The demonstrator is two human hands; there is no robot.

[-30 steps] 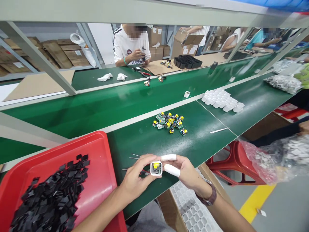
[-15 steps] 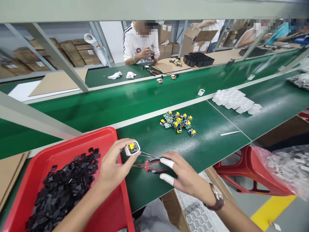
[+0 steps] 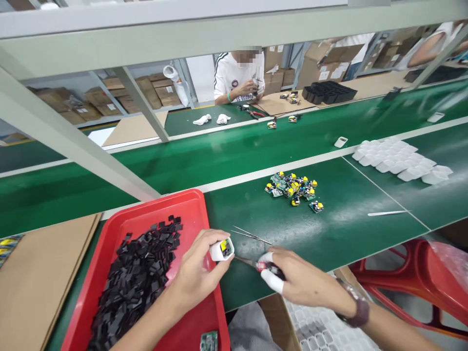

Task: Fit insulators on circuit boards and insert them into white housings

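Pinched in my left hand [image 3: 199,268] is a small white plastic housing [image 3: 216,250], its open end facing me and a circuit board with a yellow part showing inside. My right hand [image 3: 292,275], with white covers on the thumb and a finger, is closed round the red and black handles of long-nose pliers [image 3: 261,266]. The pliers' jaws point left toward the housing, a little apart from it. Metal tweezers [image 3: 252,235] lie on the green bench just beyond the pliers. A pile of circuit boards [image 3: 292,187] with yellow parts sits farther back.
At my left a red tray [image 3: 195,207] holds many black pieces [image 3: 139,273] and a green board [image 3: 208,341]. White housings [image 3: 395,156] stand in rows at right, near a white stick [image 3: 387,213]. A red stool [image 3: 435,278] is below. Across the conveyor [image 3: 234,151] sits a co-worker [image 3: 239,80].
My right hand has taken hold of the pliers, which lay on the bench, and the tweezers now lie clear of it. My left hand still holds the housing. The view has shifted left.
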